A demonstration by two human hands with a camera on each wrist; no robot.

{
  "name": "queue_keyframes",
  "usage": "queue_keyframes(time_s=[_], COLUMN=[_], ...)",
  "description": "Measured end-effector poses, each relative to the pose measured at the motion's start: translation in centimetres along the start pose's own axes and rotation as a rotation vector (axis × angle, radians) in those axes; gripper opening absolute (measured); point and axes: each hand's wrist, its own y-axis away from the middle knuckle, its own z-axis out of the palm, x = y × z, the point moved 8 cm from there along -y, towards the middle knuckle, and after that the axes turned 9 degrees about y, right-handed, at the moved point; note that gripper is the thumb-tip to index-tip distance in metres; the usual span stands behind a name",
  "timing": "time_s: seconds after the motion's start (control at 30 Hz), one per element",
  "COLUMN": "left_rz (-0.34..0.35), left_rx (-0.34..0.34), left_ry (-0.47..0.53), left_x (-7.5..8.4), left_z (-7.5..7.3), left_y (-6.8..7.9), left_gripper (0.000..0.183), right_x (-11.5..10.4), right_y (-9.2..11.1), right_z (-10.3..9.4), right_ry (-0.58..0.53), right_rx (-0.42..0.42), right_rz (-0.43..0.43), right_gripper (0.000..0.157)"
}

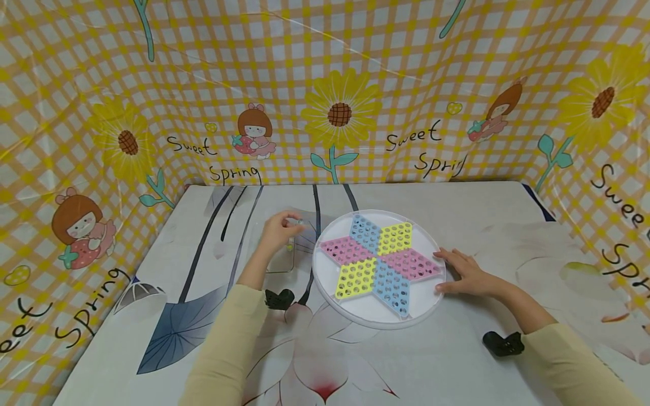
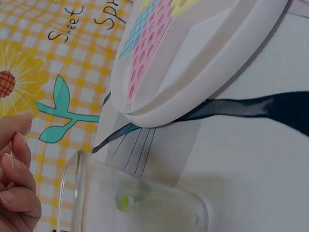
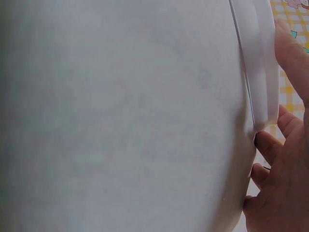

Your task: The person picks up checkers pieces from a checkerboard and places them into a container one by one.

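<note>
A round white Chinese checkers board [image 1: 350,310] lies on the table, its star of holes in pink, blue and yellow. To its left stands a clear plastic box [image 1: 281,262]; a yellow-green marble [image 2: 124,202] shows inside it. My left hand [image 1: 276,231] is above the box, fingers curled, with a small clear glass marble partly hidden at the thumb and fingertip [image 2: 25,118]. With its fingertips and thumb, my right hand [image 1: 469,276] touches the right side of the board's rim [image 3: 263,72]. Its fingertips rest low against the edge, by the tabletop.
The table is covered by a white cloth [image 1: 447,361] printed with lotus flowers and dark stems. Behind it and at both sides hangs a yellow checked curtain [image 1: 294,67]. Black wrist straps [image 1: 503,343] show beside both sleeves.
</note>
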Motion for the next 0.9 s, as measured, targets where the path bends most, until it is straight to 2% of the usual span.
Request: queue_keyframes(time_s=[0.53,0.9], left_rz=[-0.056,-0.093], left_rx=[0.020,0.029], left_ry=[0.007,0.024], left_x=[-1.6,-2.6], left_z=[-2.4,-3.1], left_y=[0.7,1.1], left_gripper=[0.029,0.030], right_x=[-0.2,-0.1], right_y=[0.0,-0.1], right_z=[0.0,0.0], right_ry=[0.003,-0.001], right_rx=[0.004,-0.006], right_rz=[-0.003,-0.004], right_gripper=[0.084,0.084])
